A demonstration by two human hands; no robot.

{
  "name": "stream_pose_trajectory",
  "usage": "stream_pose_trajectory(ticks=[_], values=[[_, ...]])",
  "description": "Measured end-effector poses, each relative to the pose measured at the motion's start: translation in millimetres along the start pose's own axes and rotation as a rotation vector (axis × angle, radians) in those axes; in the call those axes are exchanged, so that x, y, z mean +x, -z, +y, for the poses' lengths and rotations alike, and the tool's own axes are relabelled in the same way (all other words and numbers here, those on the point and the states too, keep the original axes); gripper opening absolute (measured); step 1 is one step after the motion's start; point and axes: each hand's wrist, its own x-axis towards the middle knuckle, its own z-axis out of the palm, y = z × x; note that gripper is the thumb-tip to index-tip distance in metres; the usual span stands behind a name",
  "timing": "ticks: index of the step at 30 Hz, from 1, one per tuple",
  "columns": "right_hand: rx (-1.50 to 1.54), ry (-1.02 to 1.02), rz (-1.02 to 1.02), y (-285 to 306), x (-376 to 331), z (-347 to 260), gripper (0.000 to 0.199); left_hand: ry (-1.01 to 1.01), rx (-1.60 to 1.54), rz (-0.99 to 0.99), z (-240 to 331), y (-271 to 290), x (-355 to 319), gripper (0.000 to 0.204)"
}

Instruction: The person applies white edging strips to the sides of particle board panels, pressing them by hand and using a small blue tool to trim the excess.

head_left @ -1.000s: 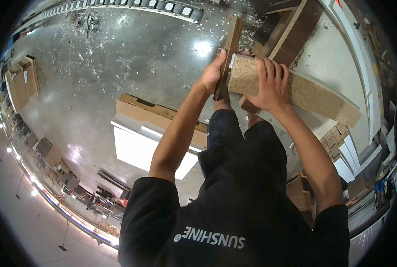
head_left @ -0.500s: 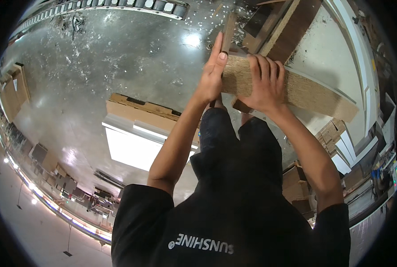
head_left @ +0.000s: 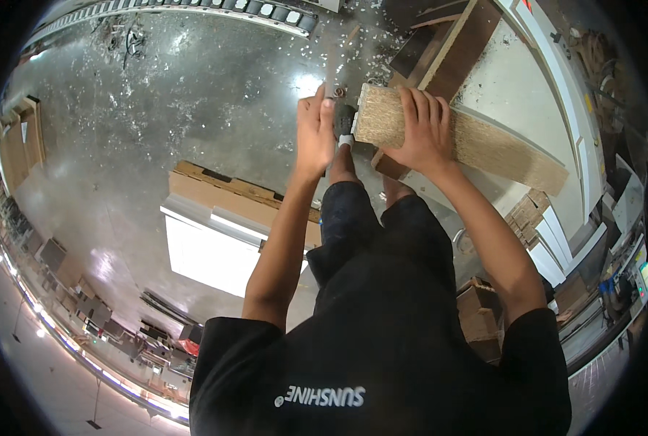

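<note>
My right hand (head_left: 424, 134) lies over the near end of the particle board plank (head_left: 469, 138), its 4 fingers curled over the top edge and gripping it; my left hand (head_left: 315, 131) is open and flat, pressed against the end face of the plank. The plank reaches away to the right, above the white panel (head_left: 513, 80). I judge I should keep the left palm square to the plank and push evenly; the chips on the floor (head_left: 193, 94) left of the plank could make my feet slip.
</note>
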Motion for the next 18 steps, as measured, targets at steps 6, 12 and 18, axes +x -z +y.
stream_pose_trajectory(ticks=[6, 12, 18], values=[[0.006, 0.003, 0.032, -8.8, -4.2, 4.7, 0.127, -0.156, 0.075, -0.015, 19.4, -25.0, -40.3, 0.056], [0.123, 0.024, 0.040, 1.6, -6.7, 8.5, 0.125, -0.149, 0.034, -0.009, 27.9, -32.7, -41.8, 0.057], [0.098, -0.130, 0.263, 41.6, -47.0, 76.8, 0.102, -0.553, 0.470, 0.107, -15.3, -38.9, -26.5, 0.056]])
